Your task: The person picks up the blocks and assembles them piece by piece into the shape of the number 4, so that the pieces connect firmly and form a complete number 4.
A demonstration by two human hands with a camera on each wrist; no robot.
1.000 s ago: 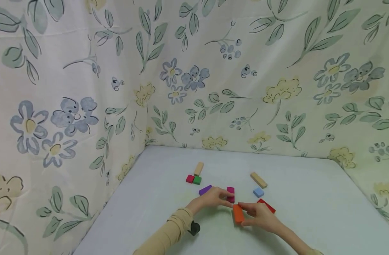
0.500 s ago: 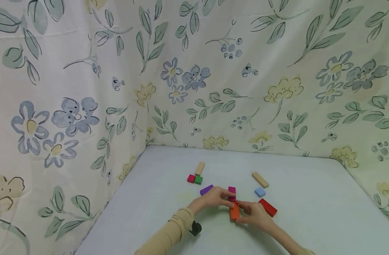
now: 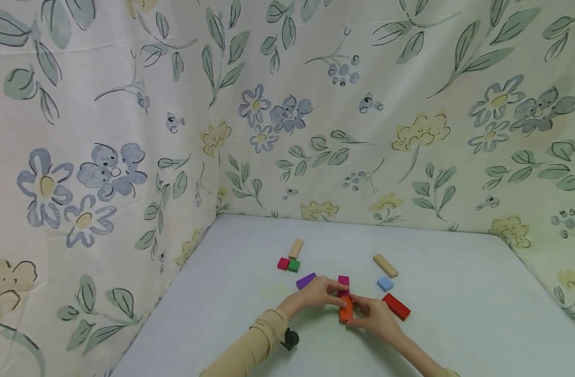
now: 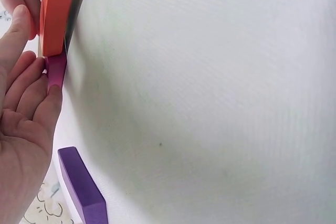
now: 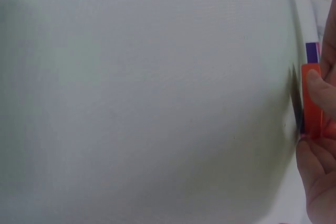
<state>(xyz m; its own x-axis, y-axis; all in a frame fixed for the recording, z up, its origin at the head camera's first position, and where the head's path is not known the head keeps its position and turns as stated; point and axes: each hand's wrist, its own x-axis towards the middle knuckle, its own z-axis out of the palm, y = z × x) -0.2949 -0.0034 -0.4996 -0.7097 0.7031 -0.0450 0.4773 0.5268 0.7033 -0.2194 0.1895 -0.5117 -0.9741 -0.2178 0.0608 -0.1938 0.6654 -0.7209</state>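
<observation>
My right hand (image 3: 379, 317) pinches an orange rectangular block (image 3: 346, 310) between thumb and fingers. The block stands end to end with a magenta block (image 3: 343, 283), close to or touching its near end. My left hand (image 3: 318, 292) holds the magenta block with its fingers, its thumb beside the joint near the orange block. In the left wrist view, the orange block (image 4: 56, 14) hides part of the magenta one (image 4: 56, 72). Only the edge of the hold shows in the right wrist view, where fingers cover part of the orange block (image 5: 312, 103).
A purple block (image 3: 306, 281) lies left of the left hand; a red block (image 3: 396, 307) lies right. Farther back are a light blue block (image 3: 385, 284), two wooden blocks (image 3: 385, 265), and small pink (image 3: 283, 263) and green (image 3: 294, 266) blocks. Floral cloth (image 3: 287, 157) surrounds the white table.
My right hand has brought the orange block left and slightly away from me, up to the magenta block's near end. My left hand has stayed nearly still.
</observation>
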